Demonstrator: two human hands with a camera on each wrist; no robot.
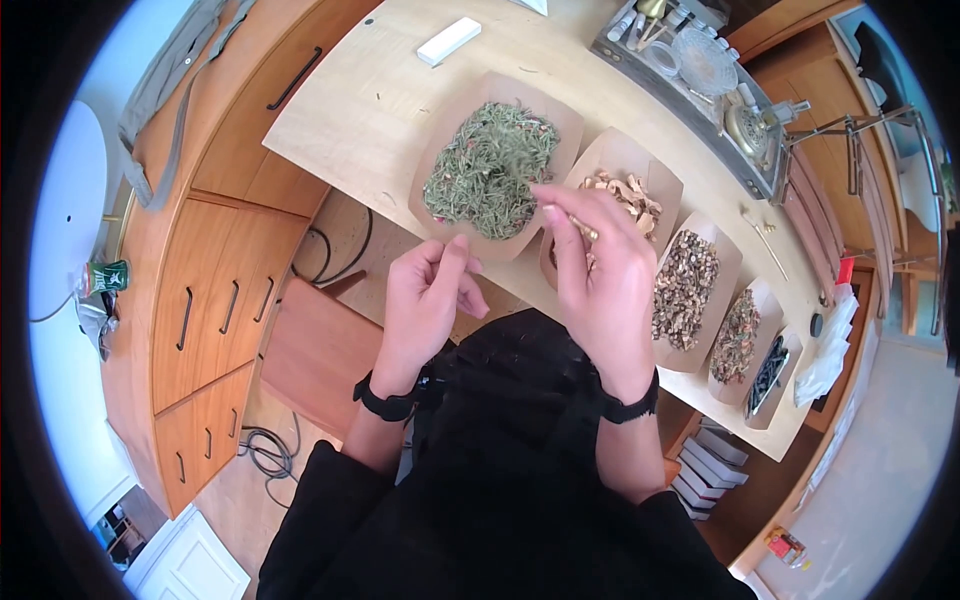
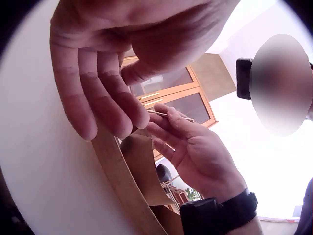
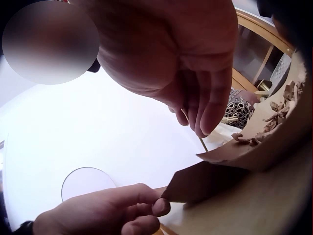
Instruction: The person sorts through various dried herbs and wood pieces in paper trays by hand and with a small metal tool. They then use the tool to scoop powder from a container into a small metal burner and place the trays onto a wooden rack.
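Left to right, places taken from the hands. Well left of the left hand: 1 green can [image 1: 106,276]. Left hand [image 1: 425,300]: fingers loosely bent, thumb tip close to the index finger; cannot tell whether it pinches the near edge of the first tray, which it meets. Beyond it, at the table's far side: 1 white block [image 1: 448,42]. Directly ahead of both hands: first tray [image 1: 566,118], holding 1 heap of green herbs [image 1: 490,165], pieces uncounted. Right hand [image 1: 612,265]: thumb and fingers closed in a pinch on 1 thin brass-coloured stick [image 1: 584,226], at the first tray's right edge. Right of that pinch, 4 more trays in a row: brown slices [image 1: 640,200], mottled pieces [image 1: 685,290], red-green mix [image 1: 738,335], dark pieces [image 1: 768,375]. Trays total 5; wristbands 2, one per wrist.
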